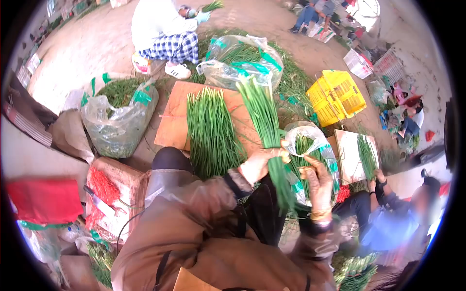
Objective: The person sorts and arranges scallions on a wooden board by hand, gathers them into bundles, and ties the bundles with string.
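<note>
My left hand [258, 164] is wrapped round a bunch of garlic chives [262, 114], with its pale ends pointing away from me and its green tips hanging over my lap. Just right of the bunch, my right hand [317, 188] has its fingers curled in a pinch; whatever they hold is too small to make out. A second pile of garlic chives [209, 131] lies on the orange-brown board [172, 114] in front of my knees. Beneath my right hand stands a clear bag [329, 150] with more green leaves inside.
Bags of trimmings [119, 128] stand ahead and left. A yellow crate [335, 97] is ahead right. To my left, a box [133, 186] bears red ties [104, 186] and a knife [99, 201]. Co-workers sit ahead and at right, where a person handles chives [367, 155].
</note>
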The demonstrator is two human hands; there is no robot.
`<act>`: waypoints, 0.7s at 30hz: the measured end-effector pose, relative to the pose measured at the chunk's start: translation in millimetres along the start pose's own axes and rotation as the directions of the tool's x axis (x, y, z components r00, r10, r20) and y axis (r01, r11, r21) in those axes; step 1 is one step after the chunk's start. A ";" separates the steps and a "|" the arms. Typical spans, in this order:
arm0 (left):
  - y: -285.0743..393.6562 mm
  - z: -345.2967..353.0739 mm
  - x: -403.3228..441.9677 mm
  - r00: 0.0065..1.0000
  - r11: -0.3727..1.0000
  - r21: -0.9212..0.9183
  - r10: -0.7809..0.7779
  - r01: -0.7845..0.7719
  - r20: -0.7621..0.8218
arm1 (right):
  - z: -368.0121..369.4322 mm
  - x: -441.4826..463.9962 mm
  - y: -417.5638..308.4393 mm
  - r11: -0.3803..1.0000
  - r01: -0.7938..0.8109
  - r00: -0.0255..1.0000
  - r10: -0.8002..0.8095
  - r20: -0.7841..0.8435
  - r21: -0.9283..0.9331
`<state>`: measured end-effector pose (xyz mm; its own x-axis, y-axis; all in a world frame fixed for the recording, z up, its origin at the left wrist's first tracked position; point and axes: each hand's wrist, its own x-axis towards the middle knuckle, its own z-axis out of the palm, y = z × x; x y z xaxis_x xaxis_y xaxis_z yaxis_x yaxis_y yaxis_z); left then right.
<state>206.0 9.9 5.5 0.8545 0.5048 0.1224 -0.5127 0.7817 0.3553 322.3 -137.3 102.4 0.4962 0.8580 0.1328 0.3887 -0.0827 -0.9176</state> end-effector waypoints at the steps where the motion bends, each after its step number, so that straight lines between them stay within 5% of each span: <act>1: 11.6 11.0 -14.4 1.000 0.977 0.214 -0.016 0.019 -0.017 | 14.5 -8.4 3.6 0.995 -0.075 0.997 0.074 0.023 0.058; 3: 26.1 3.2 -38.0 0.978 0.860 0.504 -0.161 0.072 0.135 | 42.7 -10.2 22.6 0.978 -0.058 0.947 -0.009 0.321 0.199; 5: 51.7 16.5 -75.7 0.877 0.699 0.655 -0.466 0.288 0.112 | 68.6 -20.5 6.3 0.838 -0.025 0.944 -0.161 0.290 0.545; 6: 61.1 21.2 -97.4 0.821 0.620 0.682 -0.569 0.388 0.051 | 78.3 -19.1 -1.4 0.827 -0.017 0.950 -0.162 0.267 0.562; 8: 79.4 33.1 -140.3 0.725 0.502 0.672 -0.685 0.545 -0.076 | 95.4 1.6 -20.2 0.355 -0.007 0.985 -0.156 0.067 0.935; 9: 87.6 37.3 -161.1 0.696 0.476 0.637 -0.705 0.606 -0.135 | 97.4 6.2 -49.1 0.216 -0.033 0.975 0.222 -0.016 0.976; 11: 102.8 37.9 -200.6 0.683 0.460 0.597 -0.697 0.658 -0.216 | 91.2 20.0 -12.6 0.294 -0.033 0.999 0.044 0.021 0.955; 13: 115.7 49.5 -237.9 0.685 0.480 0.537 -0.671 0.694 -0.285 | 93.7 20.3 -12.8 0.383 -0.126 0.991 0.098 0.095 0.915; 15: 122.0 42.3 -276.1 0.721 0.580 0.436 -0.618 0.688 -0.315 | 92.5 26.8 10.3 0.105 -0.190 0.966 -0.157 0.205 0.976; 16: 125.3 51.0 -289.7 0.742 0.612 0.420 -0.566 0.670 -0.360 | 83.9 24.0 9.9 0.263 -0.138 0.984 -0.073 0.162 0.955; 17: 129.0 59.9 -301.7 0.760 0.643 0.409 -0.510 0.648 -0.403 | 74.7 22.4 9.6 0.419 -0.096 0.994 0.000 0.105 0.903; 19: 131.1 54.6 -323.9 0.751 0.634 0.415 -0.470 0.653 -0.464 | 71.6 28.9 36.3 0.955 -0.027 0.999 0.018 0.035 0.295; 20: 128.6 51.2 -331.4 0.784 0.697 0.388 -0.428 0.603 -0.449 | 79.1 27.6 52.6 0.995 -0.072 0.989 0.063 0.132 0.065; 21: 126.8 49.4 -335.0 0.814 0.755 0.358 -0.387 0.549 -0.432 | 78.8 21.3 66.8 0.891 0.124 0.976 -0.031 0.214 -0.437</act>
<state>-141.1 -78.1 55.3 0.8583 0.2668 -0.4384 0.1123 0.7360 0.6676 297.7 -84.6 14.4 0.3061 0.9488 0.0780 0.7470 -0.1886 -0.6376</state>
